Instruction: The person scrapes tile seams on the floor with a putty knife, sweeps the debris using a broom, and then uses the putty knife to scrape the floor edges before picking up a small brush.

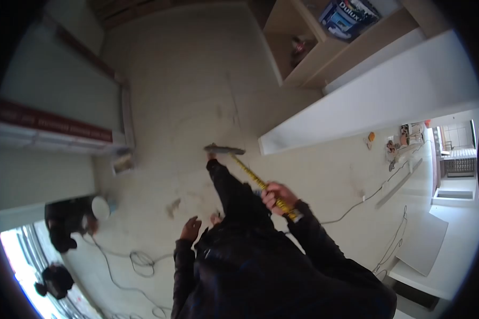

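Well, one yellow-and-black stick (255, 178) is showing, with one narrow grey piece (226, 150) lying by its far end, and the person is working with two hands. Farther off, two dark shapes are appearing low on the left: one crouching person (69, 219) beside one round white container (100, 208), and one dark head (57, 280) near the bright window (17, 260). One Dulux tub (349, 18) is sitting in the pale wooden cabinet (298, 48), and a long white panel (367, 101) is slanting across the right side. Dark cables (142, 264) are looping over the pale floor (181, 106) on the left, another cord (351, 204) is running across it on the right, and a loose grey sheet (423, 244) is leaning farther right. The forward foot (211, 154) is standing right at the grey piece, partly overlapping it in this view, so I cannot tell whether they are touching. The right hand (278, 198) is gripping the stick near its close end, its fingers clamped around the shaft, while the stick is slanting away, ahead and leftward. The left hand (191, 228) is hanging apart from the stick, its fingers loosely bent and slightly parted.
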The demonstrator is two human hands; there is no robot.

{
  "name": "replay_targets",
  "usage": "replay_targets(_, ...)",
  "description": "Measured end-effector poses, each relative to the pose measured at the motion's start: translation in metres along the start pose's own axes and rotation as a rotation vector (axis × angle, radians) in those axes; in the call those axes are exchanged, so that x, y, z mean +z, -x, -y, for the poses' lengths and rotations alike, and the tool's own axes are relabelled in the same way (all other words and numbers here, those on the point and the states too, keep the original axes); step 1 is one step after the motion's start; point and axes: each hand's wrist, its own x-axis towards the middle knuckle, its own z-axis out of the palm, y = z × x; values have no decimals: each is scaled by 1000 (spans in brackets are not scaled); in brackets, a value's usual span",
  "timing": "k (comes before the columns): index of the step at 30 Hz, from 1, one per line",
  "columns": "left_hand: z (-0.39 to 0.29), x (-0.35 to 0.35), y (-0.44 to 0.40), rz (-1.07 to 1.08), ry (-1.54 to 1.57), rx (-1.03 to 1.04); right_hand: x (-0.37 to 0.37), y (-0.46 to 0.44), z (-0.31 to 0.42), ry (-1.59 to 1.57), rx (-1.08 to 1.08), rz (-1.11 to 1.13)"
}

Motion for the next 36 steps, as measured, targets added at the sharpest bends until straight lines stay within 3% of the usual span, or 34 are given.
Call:
replay_targets(1,-12,-3,-21,-3,30,-8,-4,-36,19,-74,187,89)
replay_targets(3,-30,-19,-57,-96,120,-38,32,-91,54,174,57,-63)
replay_targets(5,-34,-44,-76,-259,277,-117,66,-152,108,300,107,-63)
replay_targets(7,-29,-69,-77,-438,438,-295,101,-196,160,354,162,-76)
replay_targets(8,-28,-86,-82,-505,439,-561,121,-210,185,345,191,-92)
replay_targets(9,-48,-93,-85,-473,399,-621,144,-214,213,352,174,-98)
replay_targets(12,-116,-104,-93,-311,160,-553,194,-206,282,356,107,-81)
replay_targets(14,-168,-113,-134,-411,180,-613,228,-186,310,338,34,-55)
replay_targets(17,-257,-107,-213,-443,179,-546,303,-150,350,366,-57,-42)
replay_targets(20,-342,-89,-303,-330,157,-381,358,-146,382,438,-152,-242)
replay_targets(24,-435,-48,-416,-222,111,-176,278,-258,453,339,-81,-109)
replay_targets(26,-451,-39,-475,-192,138,-126,283,-295,506,302,-30,-95)
replay_targets(27,-456,-37,-504,-172,157,-122,293,-308,531,293,-8,-91)
replay_targets(29,-467,-26,-557,-175,231,-139,337,-310,581,542,-73,-320)
replay_targets(32,-480,-6,-634,-258,498,-394,397,-317,664,752,-103,-492)
replay_targets(36,-504,24,-683,-157,234,-493,441,-329,796,850,-143,-568)
